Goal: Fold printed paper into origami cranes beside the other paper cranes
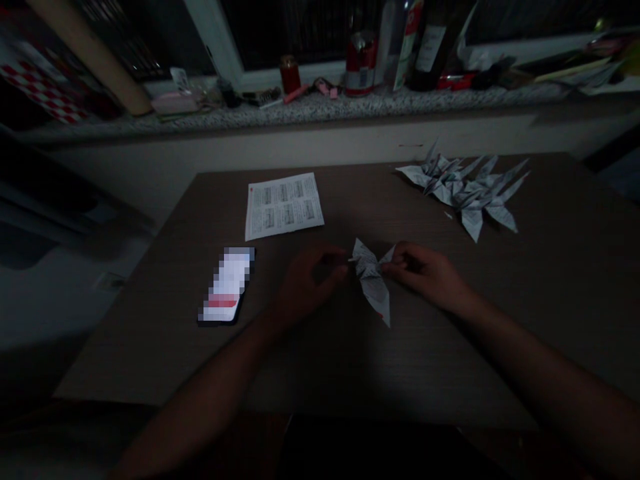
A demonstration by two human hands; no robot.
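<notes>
A folded paper crane (pixel 373 279), made from printed paper, is held between my two hands over the middle of the table. My left hand (pixel 316 275) pinches a thin pointed end on the crane's left side. On the other side, my right hand (pixel 419 270) has its fingers closed on the opposite end. The wings spread out, one toward the back and one toward the front, with a small red mark near the front tip. Several more paper cranes (pixel 465 187) lie in a cluster at the back right of the table.
A printed sheet (pixel 285 205) lies flat at the back left of the dark wooden table (pixel 175 360). A lit phone (pixel 227 287) rests left of my left hand. Behind, the granite windowsill (pixel 300 110) carries a red can (pixel 360 63), bottles (pixel 431 50) and a small jar (pixel 290 75).
</notes>
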